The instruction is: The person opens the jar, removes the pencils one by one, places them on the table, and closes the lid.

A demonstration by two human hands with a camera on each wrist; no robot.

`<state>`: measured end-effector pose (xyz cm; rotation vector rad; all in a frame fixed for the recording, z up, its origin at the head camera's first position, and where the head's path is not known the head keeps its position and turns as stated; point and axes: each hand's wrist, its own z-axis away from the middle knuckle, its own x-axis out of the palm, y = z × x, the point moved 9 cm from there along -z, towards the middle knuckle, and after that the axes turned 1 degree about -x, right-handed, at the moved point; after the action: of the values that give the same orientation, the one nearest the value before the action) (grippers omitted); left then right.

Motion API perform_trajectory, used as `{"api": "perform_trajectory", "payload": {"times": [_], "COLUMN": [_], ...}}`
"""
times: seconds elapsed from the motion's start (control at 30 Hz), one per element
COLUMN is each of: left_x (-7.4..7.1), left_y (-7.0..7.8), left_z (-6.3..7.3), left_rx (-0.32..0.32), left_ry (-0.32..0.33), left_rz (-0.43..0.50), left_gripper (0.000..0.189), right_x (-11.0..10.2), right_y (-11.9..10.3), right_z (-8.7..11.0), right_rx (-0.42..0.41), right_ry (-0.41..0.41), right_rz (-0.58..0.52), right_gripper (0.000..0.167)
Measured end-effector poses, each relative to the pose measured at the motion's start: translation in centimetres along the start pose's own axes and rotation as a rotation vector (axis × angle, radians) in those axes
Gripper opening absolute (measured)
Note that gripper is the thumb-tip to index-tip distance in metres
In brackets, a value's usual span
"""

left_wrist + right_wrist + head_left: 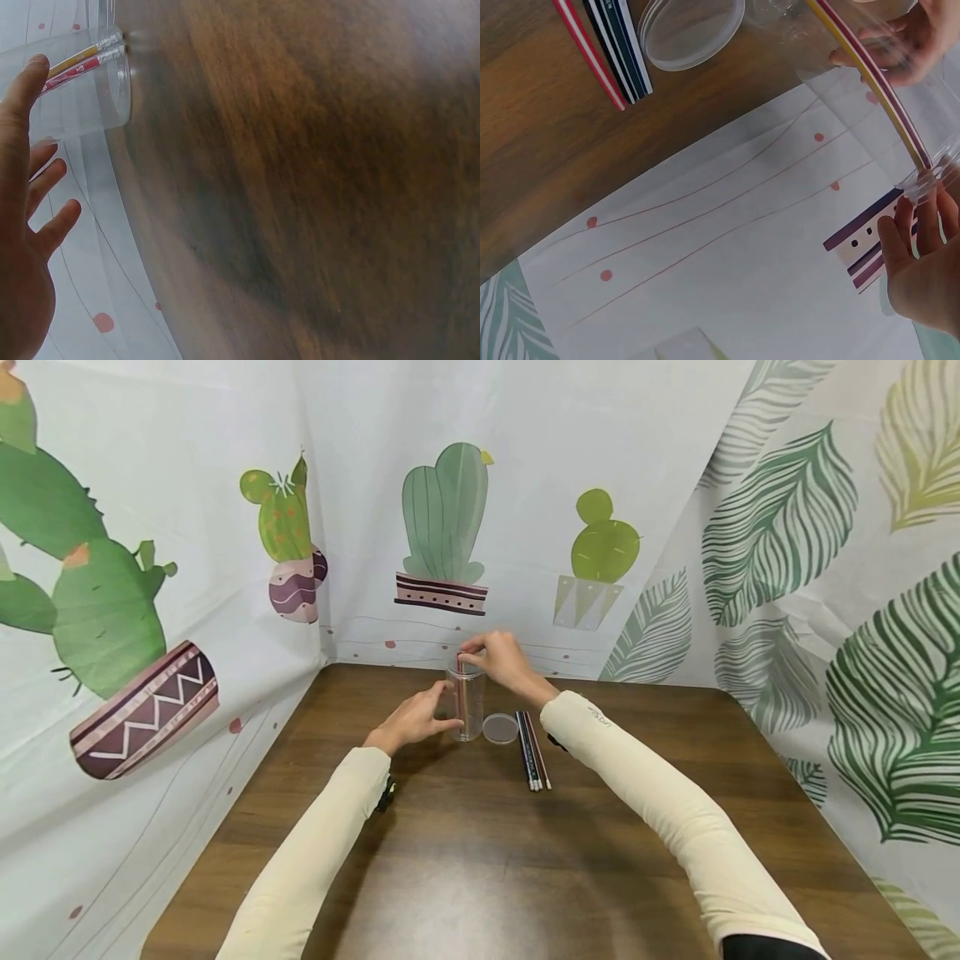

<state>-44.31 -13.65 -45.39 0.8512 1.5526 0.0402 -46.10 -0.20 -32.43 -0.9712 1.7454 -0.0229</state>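
Note:
A clear plastic jar [472, 702] stands upright near the table's back edge. My left hand [415, 717] holds its side, thumb and fingers spread around the wall; in the left wrist view one digit overlaps the jar [82, 112]. Inside are a yellow pencil [73, 61] and a red pencil [75, 73], metal-banded ends down at the base. Above the jar's mouth my right hand [506, 662] pinches the pencils' upper ends. The right wrist view shows those fingertips at the rim, partly hiding the pencil tops.
A round clear lid [500, 728] lies right of the jar. Beside it, several dark and red pencils [531, 752] lie side by side on the brown wooden table [465, 860]. A printed cloth [360, 527] hangs close behind the table.

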Motion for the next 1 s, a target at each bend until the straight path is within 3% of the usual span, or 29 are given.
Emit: {"api": "perform_trajectory", "payload": {"times": [0.3,1.0], "left_x": [-0.05,0.05], "left_y": [0.07,-0.03], "left_z": [0.01,0.1], "left_rx": [0.005,-0.007], "left_ry": [-0.001,0.003], "left_rz": [0.008,-0.013], "left_gripper": [0.079,0.081], "right_x": [0.47,-0.04], "right_y": [-0.2,-0.57], "right_z": [0.06,0.12], "right_rx": [0.003,-0.038], "right_ry": [-0.021,0.017], "right_rz": [-0.015,-0.012], "right_gripper": [0.014,0.011]}}
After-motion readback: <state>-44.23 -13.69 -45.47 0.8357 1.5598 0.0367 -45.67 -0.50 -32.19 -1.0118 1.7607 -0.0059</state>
